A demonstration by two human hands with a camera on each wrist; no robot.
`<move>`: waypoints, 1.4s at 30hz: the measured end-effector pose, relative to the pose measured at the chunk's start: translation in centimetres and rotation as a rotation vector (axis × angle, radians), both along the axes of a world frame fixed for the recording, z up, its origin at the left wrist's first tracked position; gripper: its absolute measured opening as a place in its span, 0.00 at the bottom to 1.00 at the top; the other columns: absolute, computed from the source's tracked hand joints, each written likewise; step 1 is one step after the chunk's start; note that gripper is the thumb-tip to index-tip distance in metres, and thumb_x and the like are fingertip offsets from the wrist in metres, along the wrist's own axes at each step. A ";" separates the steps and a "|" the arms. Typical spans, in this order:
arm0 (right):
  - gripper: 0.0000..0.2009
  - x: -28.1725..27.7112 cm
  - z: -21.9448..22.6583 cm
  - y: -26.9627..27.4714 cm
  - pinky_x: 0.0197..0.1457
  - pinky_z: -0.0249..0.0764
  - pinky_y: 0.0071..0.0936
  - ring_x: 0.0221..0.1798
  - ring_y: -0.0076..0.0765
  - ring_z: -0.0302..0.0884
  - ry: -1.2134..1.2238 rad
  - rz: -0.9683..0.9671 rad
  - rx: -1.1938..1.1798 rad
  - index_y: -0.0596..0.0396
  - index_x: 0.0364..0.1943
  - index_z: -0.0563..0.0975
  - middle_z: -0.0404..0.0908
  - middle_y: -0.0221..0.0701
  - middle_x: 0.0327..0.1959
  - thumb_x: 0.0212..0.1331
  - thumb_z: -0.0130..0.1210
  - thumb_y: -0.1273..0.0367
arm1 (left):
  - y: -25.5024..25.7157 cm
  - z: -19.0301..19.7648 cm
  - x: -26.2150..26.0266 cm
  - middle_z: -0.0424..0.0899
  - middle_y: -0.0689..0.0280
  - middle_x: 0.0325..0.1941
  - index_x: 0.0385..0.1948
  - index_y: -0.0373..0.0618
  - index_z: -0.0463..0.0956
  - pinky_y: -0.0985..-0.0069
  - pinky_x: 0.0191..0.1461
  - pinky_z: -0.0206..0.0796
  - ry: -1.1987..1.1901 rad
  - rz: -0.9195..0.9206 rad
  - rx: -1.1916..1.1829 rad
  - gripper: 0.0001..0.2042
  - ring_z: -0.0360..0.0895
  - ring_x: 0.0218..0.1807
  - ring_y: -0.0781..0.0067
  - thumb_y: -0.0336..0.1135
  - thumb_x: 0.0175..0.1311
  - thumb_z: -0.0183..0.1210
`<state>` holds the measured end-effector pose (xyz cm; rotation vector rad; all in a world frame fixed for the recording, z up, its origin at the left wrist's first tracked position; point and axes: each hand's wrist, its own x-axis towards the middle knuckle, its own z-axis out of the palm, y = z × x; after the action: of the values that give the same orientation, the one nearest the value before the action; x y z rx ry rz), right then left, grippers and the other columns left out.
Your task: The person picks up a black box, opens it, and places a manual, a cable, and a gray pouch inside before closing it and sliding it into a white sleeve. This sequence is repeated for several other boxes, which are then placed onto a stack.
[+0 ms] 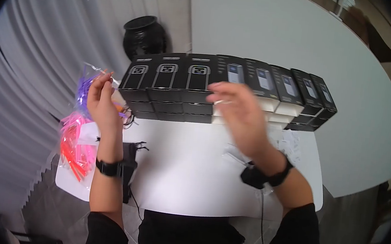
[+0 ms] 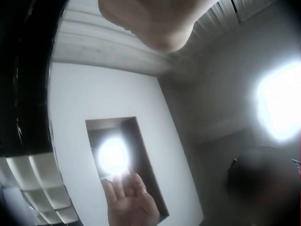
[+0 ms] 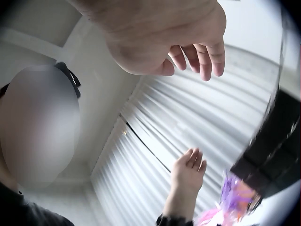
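Both hands are raised over the white table [image 1: 176, 167], palms roughly facing each other. My left hand [image 1: 104, 100] is at the left end of a row of stacked black boxes [image 1: 166, 73], its fingers loosely bent with nothing in them. My right hand [image 1: 241, 117] hangs in front of the middle of the row, blurred, and overlaps the white-sided boxes [image 1: 266, 103]. In the right wrist view, the fingers of the right hand [image 3: 174, 37] droop loosely around nothing. The left wrist view shows only the base of the left hand [image 2: 160, 23]; its fingers are hidden.
Clear bags of purple strips [image 1: 83, 93] and pink and red strips [image 1: 75, 152] lie at the table's left. A black pouch with cords [image 1: 129, 162] lies under the left forearm. White scraps [image 1: 291, 144] lie at right. A black vase [image 1: 144, 38] stands behind the boxes.
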<state>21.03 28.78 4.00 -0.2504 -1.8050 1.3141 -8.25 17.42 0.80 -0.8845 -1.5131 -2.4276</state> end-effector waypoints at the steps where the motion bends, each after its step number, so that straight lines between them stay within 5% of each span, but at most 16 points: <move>1: 0.17 -2.5 -0.9 -1.2 0.50 0.77 0.25 0.47 0.28 0.82 -0.092 0.060 -0.091 0.58 0.57 0.72 0.81 0.39 0.48 0.64 0.52 0.78 | 0.6 -1.5 -2.9 0.84 0.66 0.45 0.49 0.39 0.80 0.80 0.47 0.67 0.001 0.044 -0.063 0.11 0.77 0.42 0.79 0.35 0.71 0.57; 3: 0.20 -7.2 -1.9 -3.0 0.54 0.75 0.23 0.55 0.28 0.80 -0.259 0.172 -0.153 0.60 0.62 0.69 0.77 0.36 0.59 0.65 0.51 0.80 | 1.6 -4.2 -7.7 0.83 0.70 0.43 0.49 0.40 0.80 0.82 0.43 0.65 -0.003 0.116 -0.194 0.13 0.75 0.39 0.82 0.36 0.70 0.59; 5: 0.24 -12.7 -5.8 -3.4 0.53 0.76 0.26 0.52 0.30 0.82 -0.204 0.141 -0.081 0.61 0.64 0.67 0.76 0.40 0.61 0.63 0.54 0.78 | 1.7 -4.1 -8.1 0.83 0.56 0.55 0.51 0.31 0.78 0.74 0.63 0.65 -0.201 -0.031 -0.402 0.16 0.77 0.57 0.68 0.36 0.70 0.60; 7: 0.27 -15.7 -6.4 -4.3 0.52 0.77 0.28 0.50 0.32 0.84 -0.328 0.041 -0.148 0.62 0.66 0.65 0.75 0.43 0.63 0.61 0.55 0.76 | 2.4 -6.4 -10.4 0.81 0.48 0.59 0.60 0.27 0.72 0.69 0.65 0.64 -0.073 -0.057 -0.598 0.27 0.76 0.61 0.60 0.45 0.72 0.58; 12: 0.31 -20.6 -9.7 -4.7 0.50 0.78 0.31 0.44 0.36 0.86 -0.356 -0.150 -0.186 0.63 0.68 0.63 0.73 0.46 0.65 0.59 0.58 0.74 | 2.3 -6.1 -9.9 0.79 0.45 0.61 0.62 0.28 0.72 0.69 0.68 0.63 -0.159 -0.304 -0.499 0.31 0.76 0.64 0.56 0.51 0.71 0.57; 17: 0.33 -22.8 -11.2 -5.7 0.49 0.79 0.28 0.41 0.36 0.85 -0.243 -0.247 -0.182 0.65 0.69 0.62 0.70 0.45 0.66 0.58 0.58 0.75 | 2.6 -7.1 -9.4 0.82 0.45 0.56 0.61 0.30 0.73 0.69 0.64 0.67 -0.018 -0.106 -0.611 0.28 0.79 0.60 0.55 0.49 0.71 0.57; 22: 0.32 -22.7 -9.9 -7.0 0.55 0.79 0.28 0.56 0.37 0.78 -0.330 -0.277 -0.021 0.66 0.69 0.65 0.68 0.43 0.64 0.57 0.58 0.76 | 0.1 -5.5 -7.4 0.86 0.51 0.49 0.58 0.31 0.76 0.74 0.55 0.71 -0.090 -0.074 -0.486 0.23 0.83 0.49 0.65 0.41 0.70 0.60; 26: 0.32 -20.5 -7.2 -10.0 0.63 0.76 0.31 0.65 0.39 0.71 -0.246 -0.180 0.017 0.65 0.71 0.63 0.65 0.43 0.65 0.59 0.56 0.77 | -4.3 -3.7 -5.7 0.87 0.57 0.46 0.57 0.31 0.77 0.78 0.49 0.72 -0.023 -0.039 -0.355 0.19 0.81 0.45 0.74 0.35 0.70 0.59; 31: 0.33 -14.4 -7.1 -15.4 0.63 0.76 0.34 0.65 0.50 0.73 -0.036 -0.122 0.078 0.65 0.71 0.61 0.63 0.50 0.69 0.59 0.56 0.78 | -11.3 -2.3 1.8 0.85 0.59 0.51 0.60 0.31 0.75 0.80 0.53 0.70 -0.070 -0.095 -0.232 0.19 0.80 0.48 0.76 0.31 0.72 0.57; 36: 0.35 -5.8 -10.9 -20.8 0.67 0.75 0.37 0.70 0.52 0.68 -0.052 -0.162 0.002 0.63 0.74 0.56 0.59 0.51 0.71 0.60 0.54 0.81 | -16.9 -8.5 10.1 0.78 0.75 0.37 0.64 0.34 0.73 0.88 0.43 0.62 -0.063 -0.109 -0.413 0.19 0.67 0.36 0.87 0.31 0.75 0.55; 42: 0.35 1.8 -15.9 -24.4 0.65 0.77 0.34 0.70 0.49 0.68 -0.188 -0.260 -0.102 0.65 0.74 0.55 0.59 0.52 0.71 0.60 0.53 0.82 | -18.6 -13.8 17.1 0.81 0.63 0.55 0.65 0.30 0.69 0.82 0.60 0.64 -0.299 -0.418 -0.336 0.21 0.74 0.52 0.81 0.31 0.75 0.54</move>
<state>22.86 4.39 -11.89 -0.6610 -1.7898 1.2305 8.82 -1.23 -13.00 -1.0201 -2.0720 -2.7395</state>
